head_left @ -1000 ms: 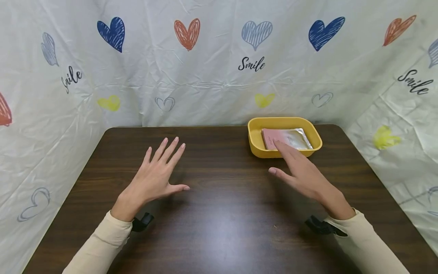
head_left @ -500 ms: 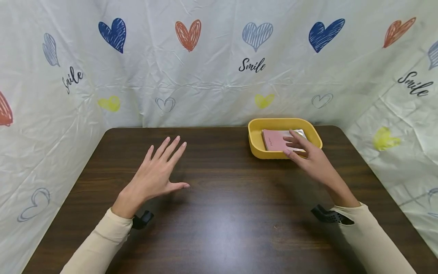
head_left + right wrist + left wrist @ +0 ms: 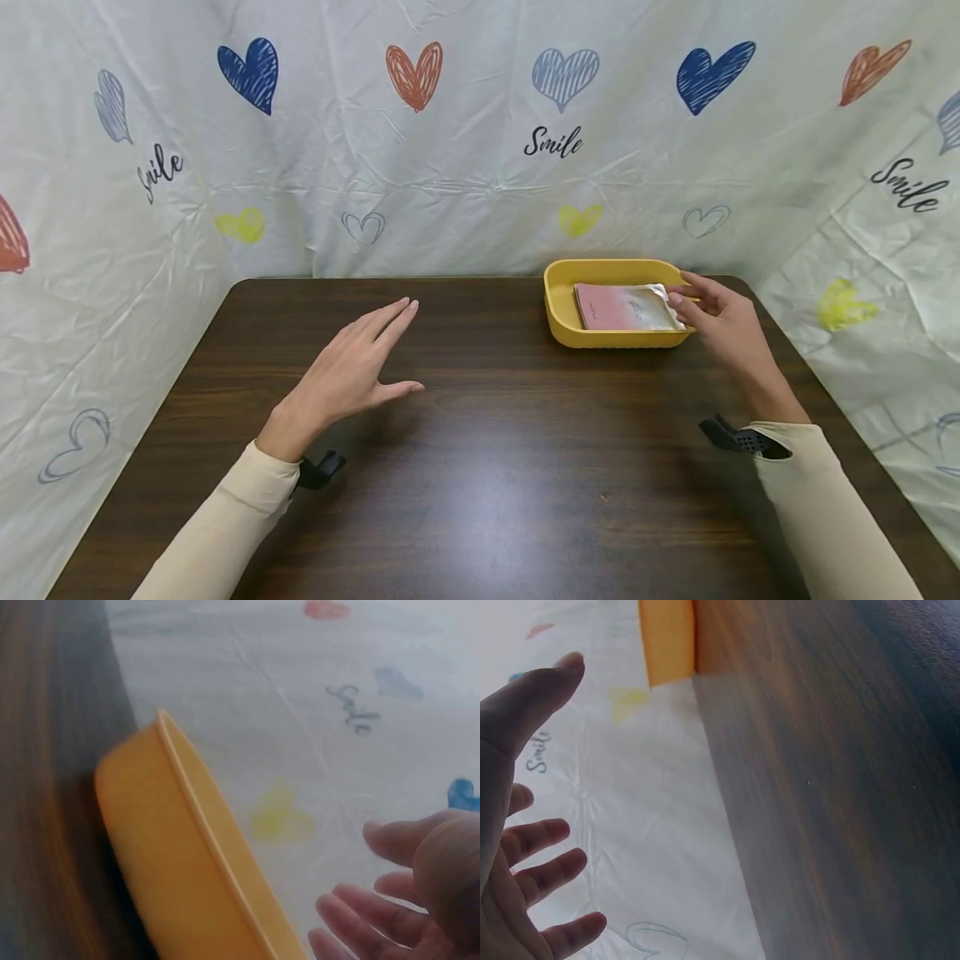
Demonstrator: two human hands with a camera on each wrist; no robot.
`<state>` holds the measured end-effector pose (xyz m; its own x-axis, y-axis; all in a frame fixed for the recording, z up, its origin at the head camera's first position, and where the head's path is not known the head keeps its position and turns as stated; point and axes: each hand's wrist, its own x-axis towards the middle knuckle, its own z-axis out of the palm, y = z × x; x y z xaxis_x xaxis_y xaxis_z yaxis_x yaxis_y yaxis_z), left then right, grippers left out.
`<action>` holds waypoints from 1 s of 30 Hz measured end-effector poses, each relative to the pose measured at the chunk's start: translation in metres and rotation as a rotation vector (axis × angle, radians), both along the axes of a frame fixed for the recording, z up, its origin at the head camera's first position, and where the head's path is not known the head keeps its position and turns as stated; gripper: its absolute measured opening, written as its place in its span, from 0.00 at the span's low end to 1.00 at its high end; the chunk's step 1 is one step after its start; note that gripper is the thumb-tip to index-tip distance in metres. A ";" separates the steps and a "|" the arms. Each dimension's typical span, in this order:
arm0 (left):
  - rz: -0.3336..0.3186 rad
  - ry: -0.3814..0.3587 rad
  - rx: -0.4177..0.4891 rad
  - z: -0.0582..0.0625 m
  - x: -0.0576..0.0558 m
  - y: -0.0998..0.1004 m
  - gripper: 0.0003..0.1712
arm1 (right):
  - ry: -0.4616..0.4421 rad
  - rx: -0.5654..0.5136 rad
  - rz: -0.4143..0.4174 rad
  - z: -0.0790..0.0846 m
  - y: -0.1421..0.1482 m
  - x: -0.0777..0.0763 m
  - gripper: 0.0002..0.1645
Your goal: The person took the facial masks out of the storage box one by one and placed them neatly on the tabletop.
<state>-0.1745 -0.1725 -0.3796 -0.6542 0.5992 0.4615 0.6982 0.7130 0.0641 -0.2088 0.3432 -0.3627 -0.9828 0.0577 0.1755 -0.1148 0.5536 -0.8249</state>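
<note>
We see creased white cloth (image 3: 472, 150) behind and at both sides | on it, coloured hearts (image 3: 252, 79) and "Smile" lettering (image 3: 553, 142) | our dark wood-grain bench (image 3: 510, 392) catches pale glare (image 3: 487, 508)

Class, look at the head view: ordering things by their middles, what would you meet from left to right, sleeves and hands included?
Left sleeve → left hand → yellow container → right hand → right sleeve.

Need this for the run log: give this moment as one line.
right hand: at tray right end, holding nothing visible | left hand: above table, holding nothing | packets: in tray | tray: table's far right
</note>
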 end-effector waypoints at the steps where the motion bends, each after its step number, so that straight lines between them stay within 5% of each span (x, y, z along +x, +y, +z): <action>1: -0.008 -0.009 0.012 0.000 -0.001 0.000 0.62 | -0.009 -0.021 -0.008 -0.001 0.003 -0.002 0.40; 11: -0.004 -0.083 0.065 -0.001 -0.005 0.004 0.61 | -0.091 -0.163 -0.050 -0.005 0.034 -0.018 0.40; 24: 0.008 -0.214 0.120 -0.002 -0.010 0.011 0.61 | -0.218 -0.129 -0.140 -0.009 0.060 -0.034 0.41; 27: 0.000 -0.221 0.134 -0.002 -0.011 0.013 0.60 | -0.274 -0.197 -0.120 -0.010 0.065 -0.036 0.27; 30: -0.014 -0.222 0.146 -0.002 -0.012 0.016 0.60 | -0.328 -0.403 -0.073 -0.011 0.069 -0.039 0.08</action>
<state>-0.1869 -0.1568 -0.3818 -0.7413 0.5465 0.3897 0.6653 0.6753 0.3184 -0.2482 0.4120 -0.3738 -0.9733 0.1277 -0.1907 0.2120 0.1815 -0.9603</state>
